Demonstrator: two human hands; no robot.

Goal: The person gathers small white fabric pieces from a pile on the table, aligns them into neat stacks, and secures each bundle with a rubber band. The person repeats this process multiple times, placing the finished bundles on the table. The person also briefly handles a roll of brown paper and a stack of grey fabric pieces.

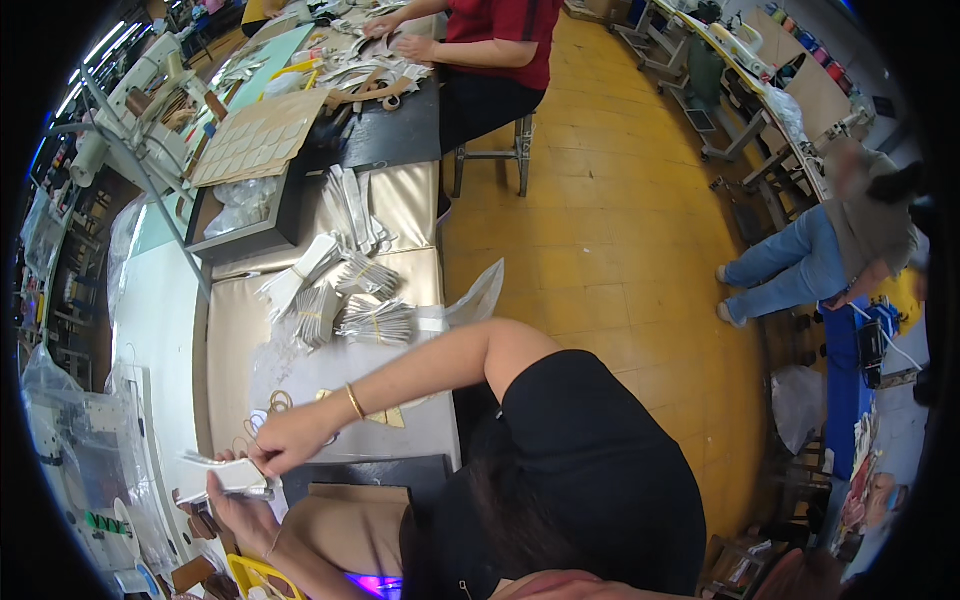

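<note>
A stack of flat white pieces (240, 477) lies in my left hand (243, 515), whose fingers are wrapped around its lower side. My right hand (293, 436) comes in from above with its fingers closed at the right end of that stack. A thin tan loop (240, 442) shows beside those fingertips; whether they hold it is hidden. Several loose bands (279, 402) lie on the table just beyond my right hand. Farther off are bundles of white strips (372, 322), some with a yellowish band around them.
A dark box (245, 232) with plastic bags inside carries a tan board (258, 135) of pale pieces. Sewing machines (150, 110) stand along the left. Across the table a person in red (505, 45) handles strips. Another person (820, 250) stands at the right beyond the yellow floor (600, 260).
</note>
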